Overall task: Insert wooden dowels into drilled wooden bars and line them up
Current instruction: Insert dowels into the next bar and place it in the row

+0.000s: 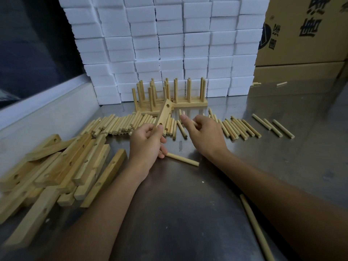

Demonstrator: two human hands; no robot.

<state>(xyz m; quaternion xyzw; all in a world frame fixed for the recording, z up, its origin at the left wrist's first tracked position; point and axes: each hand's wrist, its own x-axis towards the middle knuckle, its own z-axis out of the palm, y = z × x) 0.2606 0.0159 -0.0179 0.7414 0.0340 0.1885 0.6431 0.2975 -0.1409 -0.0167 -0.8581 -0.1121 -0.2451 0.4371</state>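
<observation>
Over the steel table (188, 204), left hand (146, 143) grips a drilled wooden bar (164, 114) by its near end, right hand (202, 131) pinches a dowel (194, 121) from the row. Light, rigid, slightly slick pieces; pinching mid-length looks best.

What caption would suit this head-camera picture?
Left hand holds a drilled bar, right hand pinches a dowel, finished bars behind.

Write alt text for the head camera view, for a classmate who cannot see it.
A person's left hand holds a drilled wooden bar while the right hand pinches a dowel above loose dowels on a metal table. Finished bars with upright dowels stand behind; undrilled-looking spare bars lie left.
</observation>
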